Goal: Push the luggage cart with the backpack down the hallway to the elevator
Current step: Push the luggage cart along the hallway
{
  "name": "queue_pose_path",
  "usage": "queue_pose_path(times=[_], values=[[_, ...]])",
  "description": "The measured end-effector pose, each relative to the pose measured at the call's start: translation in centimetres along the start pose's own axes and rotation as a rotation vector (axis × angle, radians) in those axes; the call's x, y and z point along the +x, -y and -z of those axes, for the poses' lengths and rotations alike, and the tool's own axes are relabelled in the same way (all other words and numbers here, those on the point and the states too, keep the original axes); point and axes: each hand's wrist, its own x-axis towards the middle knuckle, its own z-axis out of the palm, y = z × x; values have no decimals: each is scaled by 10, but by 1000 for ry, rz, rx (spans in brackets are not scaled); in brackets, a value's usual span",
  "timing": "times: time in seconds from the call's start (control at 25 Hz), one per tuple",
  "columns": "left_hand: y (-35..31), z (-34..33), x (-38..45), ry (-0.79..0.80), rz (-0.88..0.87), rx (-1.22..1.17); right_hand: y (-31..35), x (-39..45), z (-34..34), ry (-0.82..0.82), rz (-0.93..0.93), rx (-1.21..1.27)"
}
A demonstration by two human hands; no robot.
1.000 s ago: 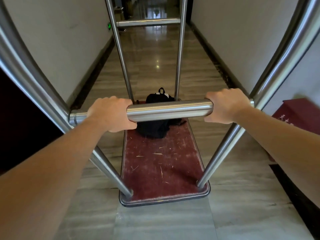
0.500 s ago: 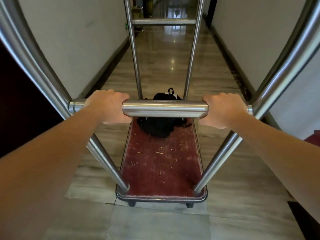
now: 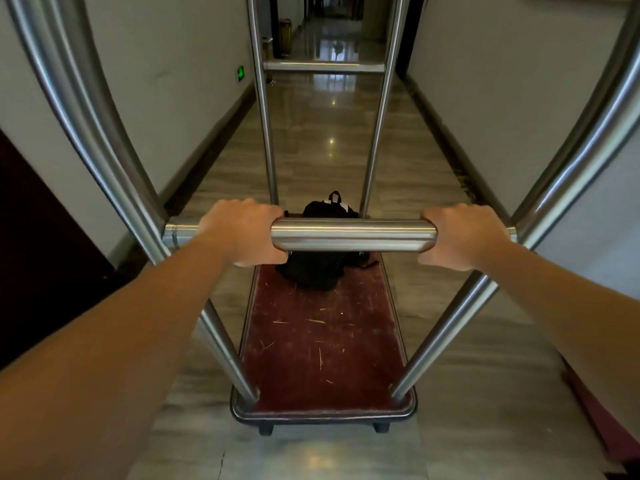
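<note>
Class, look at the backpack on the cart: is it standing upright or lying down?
Lying down. The backpack lies slumped on the red deck, its top handle pointing toward the far end, partly hidden by the push bar.

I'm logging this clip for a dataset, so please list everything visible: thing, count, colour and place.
luggage cart: 1, steel frame, dark red deck, centre of the hallway
handle bar: 1, steel, across the near end
backpack: 1, black, far end of the deck
exit sign: 1, green, low on the left wall
bin: 1, yellowish, far left of the corridor
left hand: 1, closed on the bar
right hand: 1, closed on the bar
</note>
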Motion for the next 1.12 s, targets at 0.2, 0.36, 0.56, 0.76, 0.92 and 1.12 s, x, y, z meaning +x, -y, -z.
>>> queue_pose_path(times=[0.2, 0.36, 0.56, 0.76, 0.92, 1.12], values=[[47, -17, 80, 80, -45, -149, -26, 90, -6, 152, 3, 70], [82, -23, 140, 212, -89, -238, -44, 150, -16, 174, -11, 55], [111, -49, 235, 151, -22, -96, -76, 251, -32, 190, 23, 36], [142, -69, 331, 131, 9, -63, -113, 350, -49, 177, 57, 56], [167, -84, 414, 167, 52, -64, -144, 436, -64, 132, 75, 104], [194, -103, 511, 145, 77, -73, -180, 537, -85, 96, 75, 82]])
